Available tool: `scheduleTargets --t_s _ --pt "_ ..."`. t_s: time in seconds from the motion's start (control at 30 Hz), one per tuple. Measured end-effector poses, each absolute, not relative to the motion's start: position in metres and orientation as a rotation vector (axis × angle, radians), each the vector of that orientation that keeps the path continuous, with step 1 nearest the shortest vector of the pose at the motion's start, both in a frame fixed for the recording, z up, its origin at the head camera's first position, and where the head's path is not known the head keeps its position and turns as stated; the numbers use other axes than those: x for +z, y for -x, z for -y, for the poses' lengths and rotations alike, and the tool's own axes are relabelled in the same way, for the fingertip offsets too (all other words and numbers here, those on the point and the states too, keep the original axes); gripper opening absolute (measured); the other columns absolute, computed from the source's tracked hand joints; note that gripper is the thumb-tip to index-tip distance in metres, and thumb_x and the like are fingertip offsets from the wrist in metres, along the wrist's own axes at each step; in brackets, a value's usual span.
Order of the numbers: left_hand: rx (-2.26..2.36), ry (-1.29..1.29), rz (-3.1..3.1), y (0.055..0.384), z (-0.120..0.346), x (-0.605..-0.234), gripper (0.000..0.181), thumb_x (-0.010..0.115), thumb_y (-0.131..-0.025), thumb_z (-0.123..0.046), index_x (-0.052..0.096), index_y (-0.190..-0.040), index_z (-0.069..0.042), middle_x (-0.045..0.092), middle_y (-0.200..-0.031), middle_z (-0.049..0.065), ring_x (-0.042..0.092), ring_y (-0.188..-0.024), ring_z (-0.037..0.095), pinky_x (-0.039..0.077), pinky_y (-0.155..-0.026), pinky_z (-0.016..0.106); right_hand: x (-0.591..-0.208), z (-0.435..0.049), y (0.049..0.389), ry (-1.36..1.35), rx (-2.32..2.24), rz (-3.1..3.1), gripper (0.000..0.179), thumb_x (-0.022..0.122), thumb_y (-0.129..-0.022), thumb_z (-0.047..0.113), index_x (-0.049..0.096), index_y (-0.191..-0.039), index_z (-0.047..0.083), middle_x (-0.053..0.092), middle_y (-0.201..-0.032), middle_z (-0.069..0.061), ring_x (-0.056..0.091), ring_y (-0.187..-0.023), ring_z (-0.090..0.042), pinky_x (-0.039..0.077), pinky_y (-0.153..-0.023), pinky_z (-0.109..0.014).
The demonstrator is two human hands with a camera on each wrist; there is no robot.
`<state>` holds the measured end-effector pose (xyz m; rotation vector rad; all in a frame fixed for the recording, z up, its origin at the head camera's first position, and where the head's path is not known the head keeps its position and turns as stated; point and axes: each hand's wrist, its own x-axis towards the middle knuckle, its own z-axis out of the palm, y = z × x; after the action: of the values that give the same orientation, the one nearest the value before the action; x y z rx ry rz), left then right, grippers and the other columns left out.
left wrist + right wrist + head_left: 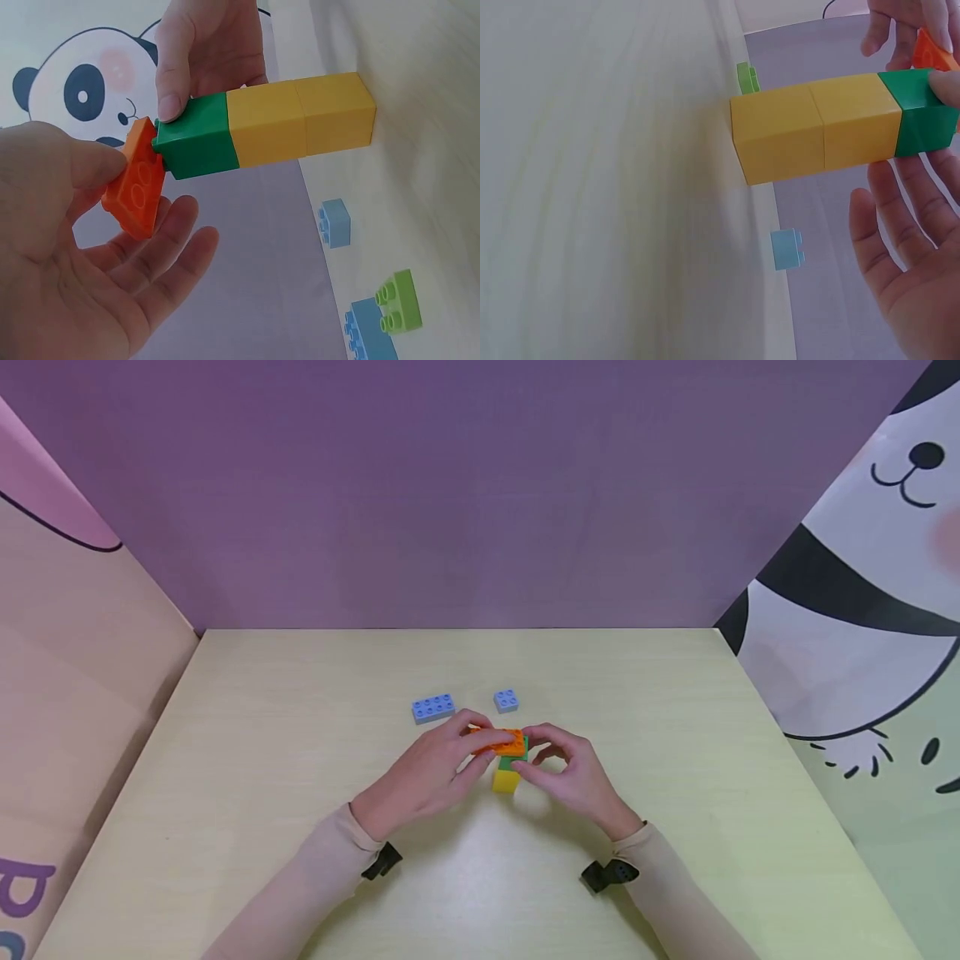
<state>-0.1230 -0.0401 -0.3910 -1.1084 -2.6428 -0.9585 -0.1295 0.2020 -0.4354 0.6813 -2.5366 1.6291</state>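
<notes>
Two yellow bricks and a green brick form an upright tower standing on the table, green on top. My right hand grips the green brick, its thumb on one side and fingertips on the other. Between thumb and fingers my left hand holds an orange brick over the tower's top. In the left wrist view this brick is tilted and meets the green brick's studs at one part; whether it is joined cannot be seen. In the head view the hands partly cover the orange and green bricks.
Behind the hands lie a longer blue brick and a smaller blue brick. A light green brick shows near the longer blue one in the left wrist view. A purple wall rises at the table's far edge.
</notes>
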Motion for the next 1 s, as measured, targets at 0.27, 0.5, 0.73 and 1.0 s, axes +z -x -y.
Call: scheduleTargets --t_s 0.27,0.5,0.73,1.0 --pt "-0.871 1.124 2.692 0.125 0.036 -0.389 0.032 0.055 -0.102 -0.022 0.064 -0.132 -0.031 0.056 -0.123 -0.003 0.054 -0.08 0.004 0.045 -0.066 0.016 -0.407 -0.194 0.119 -0.683 1.617 2.561 0.029 0.076 -0.085 0.003 0.068 -0.113 0.005 0.072 -0.106 -0.009 0.063 -0.097 -0.008 0.059 -0.077 -0.037" --pt "-0.816 1.114 2.729 0.128 0.033 -0.387 0.033 0.057 -0.101 -0.031 0.062 -0.133 -0.032 0.057 -0.124 -0.004 0.055 -0.085 0.005 0.047 -0.068 0.018 -0.431 -0.202 0.13 -0.682 1.614 2.558 0.033 0.076 -0.085 0.003 0.068 -0.116 0.01 0.072 -0.109 -0.007 0.064 -0.098 -0.011 0.059 -0.077 -0.04" --pt "-0.689 1.124 2.683 0.131 0.029 -0.382 0.027 0.063 -0.098 -0.033 0.068 -0.124 -0.031 0.063 -0.118 -0.005 0.061 -0.093 0.008 0.052 -0.074 0.022 -0.441 -0.206 0.134 -0.713 1.646 2.529 0.031 0.078 -0.086 0.012 0.069 -0.115 0.018 0.072 -0.11 0.001 0.064 -0.099 -0.014 0.059 -0.078 -0.035" --pt "-0.573 1.145 2.554 0.131 0.026 -0.383 0.023 0.067 -0.095 -0.024 0.071 -0.118 -0.023 0.068 -0.108 0.0 0.063 -0.086 0.013 0.053 -0.073 0.024 -0.439 -0.206 0.135 -0.72 1.663 2.526 0.03 0.078 -0.086 0.014 0.069 -0.114 0.018 0.072 -0.11 0.0 0.064 -0.099 -0.013 0.058 -0.078 -0.033"
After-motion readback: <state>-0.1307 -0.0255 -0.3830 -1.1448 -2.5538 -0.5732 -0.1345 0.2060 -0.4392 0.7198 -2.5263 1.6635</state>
